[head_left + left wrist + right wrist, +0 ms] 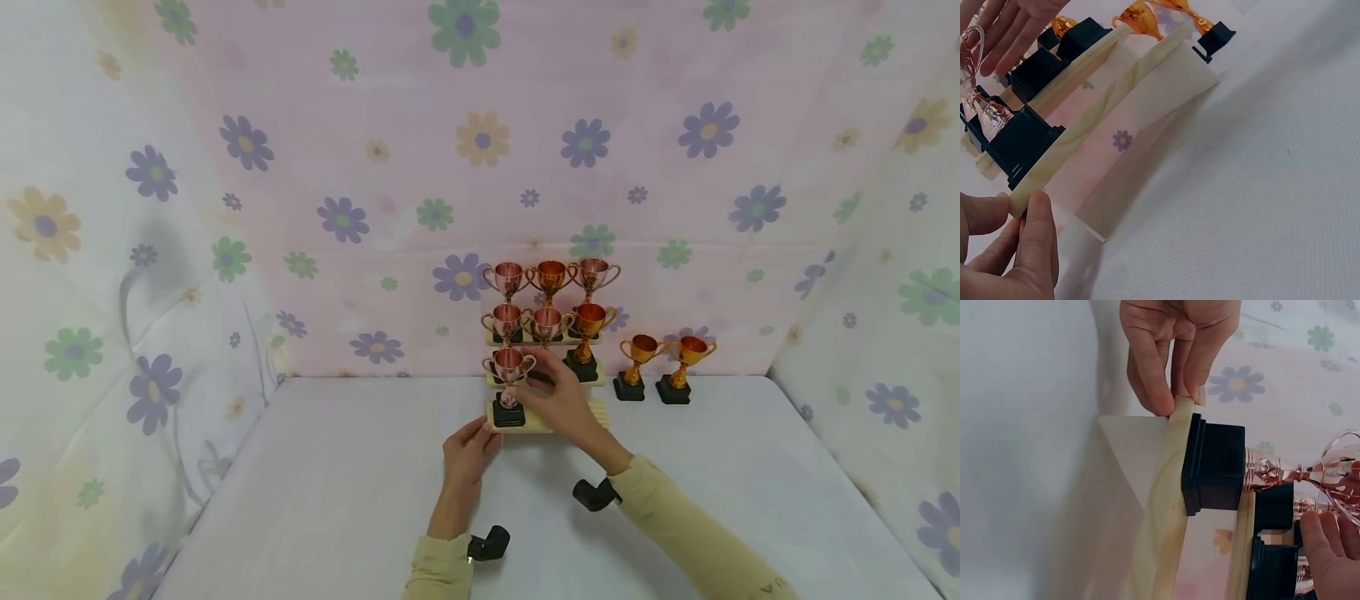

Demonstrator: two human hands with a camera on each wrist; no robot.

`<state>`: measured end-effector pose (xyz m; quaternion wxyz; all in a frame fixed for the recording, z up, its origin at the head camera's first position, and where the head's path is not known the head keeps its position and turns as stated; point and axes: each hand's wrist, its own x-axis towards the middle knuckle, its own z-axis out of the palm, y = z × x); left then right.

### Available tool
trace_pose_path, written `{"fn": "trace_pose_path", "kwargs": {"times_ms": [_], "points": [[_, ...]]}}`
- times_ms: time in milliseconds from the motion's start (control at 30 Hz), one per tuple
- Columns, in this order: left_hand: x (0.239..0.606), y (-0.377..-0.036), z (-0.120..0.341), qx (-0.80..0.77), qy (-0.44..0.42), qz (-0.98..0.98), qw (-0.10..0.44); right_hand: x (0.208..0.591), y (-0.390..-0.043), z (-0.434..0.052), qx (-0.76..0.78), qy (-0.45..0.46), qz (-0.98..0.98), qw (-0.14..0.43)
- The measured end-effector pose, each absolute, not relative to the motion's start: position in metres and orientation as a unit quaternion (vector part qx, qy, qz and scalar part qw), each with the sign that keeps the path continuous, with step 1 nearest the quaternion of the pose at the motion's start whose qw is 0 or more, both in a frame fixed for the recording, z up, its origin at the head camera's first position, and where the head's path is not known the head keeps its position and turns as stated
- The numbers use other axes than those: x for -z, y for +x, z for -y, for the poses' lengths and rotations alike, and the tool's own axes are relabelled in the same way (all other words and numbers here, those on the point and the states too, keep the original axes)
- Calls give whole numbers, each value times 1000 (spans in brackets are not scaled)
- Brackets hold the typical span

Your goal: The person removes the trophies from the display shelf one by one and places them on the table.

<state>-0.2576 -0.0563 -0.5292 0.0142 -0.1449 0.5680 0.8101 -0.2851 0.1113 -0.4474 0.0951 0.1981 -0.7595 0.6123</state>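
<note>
A stepped pale wooden stand point(594, 412) stands at the back of the white table, with several small rose and gold trophies on its steps. My left hand point(468, 450) pinches the left end of the bottom step point(1104, 106) between thumb and fingers point(1160, 400). On that end of the step a rose trophy point(510, 367) stands on its black base point(1216, 465). My right hand point(553, 398) is right beside it, fingers fairly straight point(1007, 28), touching the cup point(1335, 469). No grip on the cup shows.
Two gold trophies point(637, 357) point(686, 357) stand on the table right of the stand. Flowered cloth walls close in the back and both sides. White tabletop point(337, 475) stretches to the left and in front.
</note>
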Motion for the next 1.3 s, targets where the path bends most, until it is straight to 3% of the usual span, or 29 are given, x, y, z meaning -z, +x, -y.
{"fn": "trace_pose_path", "kwargs": {"times_ms": [300,700,1300], "points": [[531,-253,54,-821,-122,-558,8,446,-289,-100,-620,217,745,117],[529,-260,52,-817,-121,-564,13,445,-296,-91,-617,172,759,118],[530,-258,55,-813,-130,-567,4,448,-276,-99,-636,175,734,160]]}}
